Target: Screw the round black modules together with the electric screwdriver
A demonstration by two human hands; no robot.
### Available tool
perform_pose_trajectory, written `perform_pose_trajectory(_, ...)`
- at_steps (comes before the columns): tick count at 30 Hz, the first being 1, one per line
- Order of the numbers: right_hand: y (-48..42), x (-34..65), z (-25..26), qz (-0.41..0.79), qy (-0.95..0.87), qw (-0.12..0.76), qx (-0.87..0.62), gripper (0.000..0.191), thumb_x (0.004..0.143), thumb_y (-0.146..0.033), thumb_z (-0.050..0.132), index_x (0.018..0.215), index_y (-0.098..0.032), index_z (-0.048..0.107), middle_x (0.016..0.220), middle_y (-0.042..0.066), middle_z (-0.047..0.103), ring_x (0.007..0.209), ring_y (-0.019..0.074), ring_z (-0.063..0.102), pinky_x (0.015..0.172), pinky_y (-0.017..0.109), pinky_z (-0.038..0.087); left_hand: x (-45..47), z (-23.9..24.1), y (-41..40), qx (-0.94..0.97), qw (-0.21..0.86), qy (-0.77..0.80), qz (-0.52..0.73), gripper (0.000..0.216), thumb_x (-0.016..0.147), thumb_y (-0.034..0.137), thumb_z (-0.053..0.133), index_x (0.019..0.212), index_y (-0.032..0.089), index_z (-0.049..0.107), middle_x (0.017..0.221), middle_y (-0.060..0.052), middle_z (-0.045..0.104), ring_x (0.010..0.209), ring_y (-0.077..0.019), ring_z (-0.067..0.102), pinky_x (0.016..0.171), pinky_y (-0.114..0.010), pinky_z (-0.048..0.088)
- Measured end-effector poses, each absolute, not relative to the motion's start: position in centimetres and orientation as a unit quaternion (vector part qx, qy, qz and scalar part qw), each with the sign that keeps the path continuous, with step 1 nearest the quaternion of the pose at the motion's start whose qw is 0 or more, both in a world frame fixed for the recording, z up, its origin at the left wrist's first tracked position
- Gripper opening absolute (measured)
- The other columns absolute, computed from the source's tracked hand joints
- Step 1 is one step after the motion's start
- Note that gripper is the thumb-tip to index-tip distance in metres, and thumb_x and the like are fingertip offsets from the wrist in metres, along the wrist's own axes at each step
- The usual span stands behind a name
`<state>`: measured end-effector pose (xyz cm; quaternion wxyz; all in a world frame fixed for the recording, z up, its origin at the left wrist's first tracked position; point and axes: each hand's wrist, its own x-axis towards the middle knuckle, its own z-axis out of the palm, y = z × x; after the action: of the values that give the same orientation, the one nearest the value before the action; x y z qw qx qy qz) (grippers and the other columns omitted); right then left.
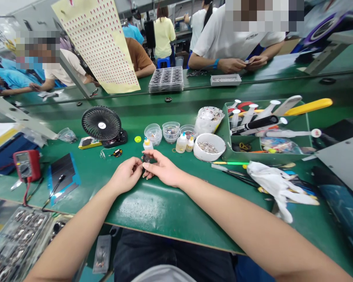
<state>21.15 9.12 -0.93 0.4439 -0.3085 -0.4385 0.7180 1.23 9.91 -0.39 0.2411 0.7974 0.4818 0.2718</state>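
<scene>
Above the middle of the green bench, my two hands meet around a small dark round part (146,158). My right hand (164,169) pinches it between thumb and fingers. My left hand (126,175) is closed at the part's left side, fingertips against it; whether they grip it too is partly hidden. Just behind the fingers stands a small bottle with a blue and orange tip (148,144). A small black and gold part with thin wires (117,153) lies to the left of my hands.
A black fan (101,123), clear cups (170,132), glue bottles (181,143) and a white bowl of small metal parts (209,147) stand behind. A green tool tray (267,147) and white glove (272,184) are right; a red multimeter (26,165) is left. Co-workers sit opposite.
</scene>
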Motion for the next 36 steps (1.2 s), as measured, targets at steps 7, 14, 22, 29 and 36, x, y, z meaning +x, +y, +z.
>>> perform_pose_trajectory(7,9.4,21.1,-1.2,0.696,-0.412,0.474,-0.347,0.047,0.09,-0.034,0.081,0.128,-0.026,0.056,0.118,0.001,0.062,0.068,0.0072,0.072,0.057,0.019,0.061,0.2,-0.4,10.5,0.798,0.214,0.487,0.284,0.017,0.086,0.024,0.06,0.097,0.022,0.073,0.084,-0.003,0.077,0.072,-0.0183,0.069,0.071,-0.031,0.054)
perform_pose_trajectory(14,9.3,21.1,-0.8,0.705,-0.411,0.467,-0.341,0.04,0.093,-0.031,0.076,0.128,-0.026,0.057,0.103,-0.002,0.061,0.063,0.0084,0.071,0.051,0.017,0.056,0.5,-0.5,10.0,0.799,0.208,0.465,0.32,0.015,0.092,0.032,0.062,0.097,0.021,0.072,0.081,-0.003,0.073,0.071,-0.017,0.066,0.07,-0.03,0.054)
perform_pose_trajectory(22,9.2,21.0,-1.1,0.687,-0.446,0.465,-0.335,0.052,0.089,-0.04,0.082,0.131,-0.026,0.055,0.108,-0.002,0.06,0.065,0.0072,0.069,0.056,0.02,0.059,1.3,0.0,9.2,0.823,0.236,0.407,0.317,0.015,0.094,0.031,0.062,0.086,0.022,0.071,0.079,-0.003,0.074,0.068,-0.0147,0.063,0.07,-0.028,0.053)
perform_pose_trajectory(29,8.5,21.0,-1.0,0.653,-0.497,0.459,-0.34,0.056,0.088,-0.039,0.083,0.133,-0.026,0.052,0.111,0.0,0.062,0.064,0.0071,0.066,0.062,0.025,0.061,1.4,0.1,9.1,0.819,0.261,0.41,0.304,0.021,0.094,0.031,0.061,0.078,0.021,0.07,0.071,-0.002,0.071,0.065,-0.0149,0.061,0.067,-0.028,0.05)
perform_pose_trajectory(36,7.7,21.0,-1.2,0.625,-0.54,0.453,-0.336,0.053,0.093,-0.041,0.076,0.139,-0.028,0.053,0.112,0.004,0.061,0.073,0.012,0.063,0.071,0.031,0.062,1.5,-0.5,9.3,0.806,0.288,0.439,0.274,0.027,0.095,0.037,0.056,0.079,0.019,0.07,0.071,-0.003,0.074,0.06,-0.0134,0.062,0.06,-0.025,0.051)
